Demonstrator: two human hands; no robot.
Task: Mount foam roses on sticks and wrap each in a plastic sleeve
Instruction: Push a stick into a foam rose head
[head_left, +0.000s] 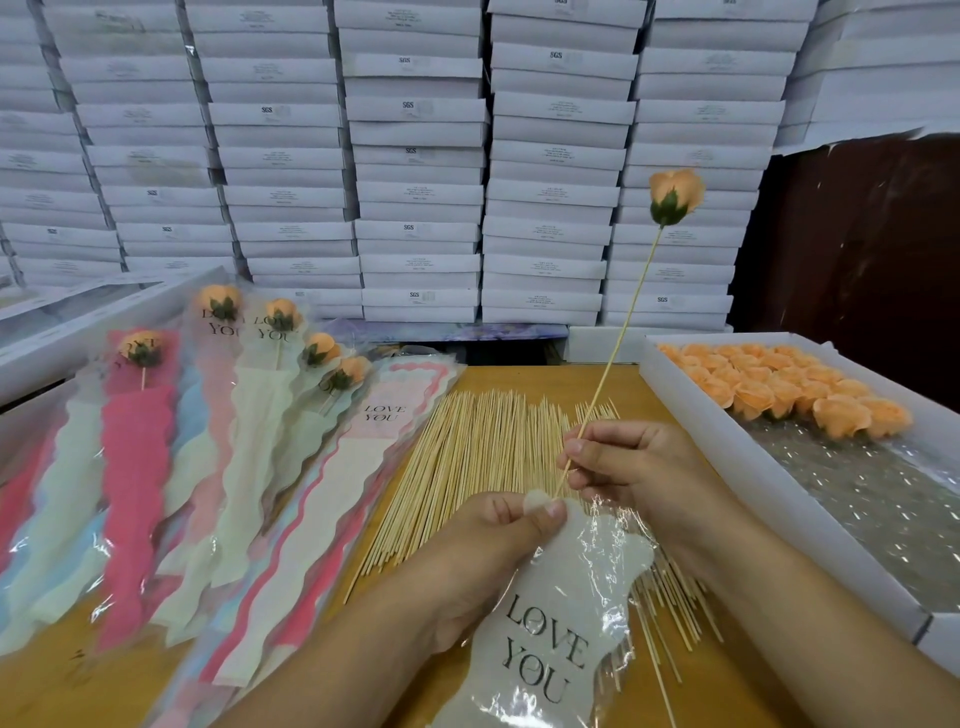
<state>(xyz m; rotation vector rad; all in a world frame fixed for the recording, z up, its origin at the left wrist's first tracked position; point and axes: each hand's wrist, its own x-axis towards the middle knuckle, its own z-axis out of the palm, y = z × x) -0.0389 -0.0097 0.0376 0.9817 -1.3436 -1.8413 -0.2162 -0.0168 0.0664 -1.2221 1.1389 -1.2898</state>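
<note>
The rose (675, 195), peach with a green calyx, sits on top of a stick (613, 358) that slants up and to the right from the grip. The right hand (631, 460) pinches the stick near its lower end, thumb and fingers curled round it. The stick's bottom tip meets the mouth of a sleeve (558, 608) just below that pinch; whether the tip is already inside cannot be told, since the left thumb covers the spot. The left hand (498, 551) holds the sleeve's top edge between thumb and fingers. The sleeve is clear plastic with a whitish wavy panel printed "LOVE YOU"; its lower end is cut off by the frame's bottom edge.

Under both hands lies a spread of bare sticks (467, 457) on the table (545, 379); the hands and sleeve hide its near part. Left of the grip is a fan of sleeves (291, 509), pink, blue and cream, overlapping so that their count cannot be made out. Further left and beyond lie finished roses (223, 304) in sleeves, five heads showing, their lettering partly hidden by the flowers. Right of the grip stands a white tray (727, 447) with rows of peach roses (779, 384) at its far end and crinkled plastic lining nearer; its near corner runs out of view. Behind everything rise stacks of white boxes (415, 156), labels too small to read apart from "SGS".
</note>
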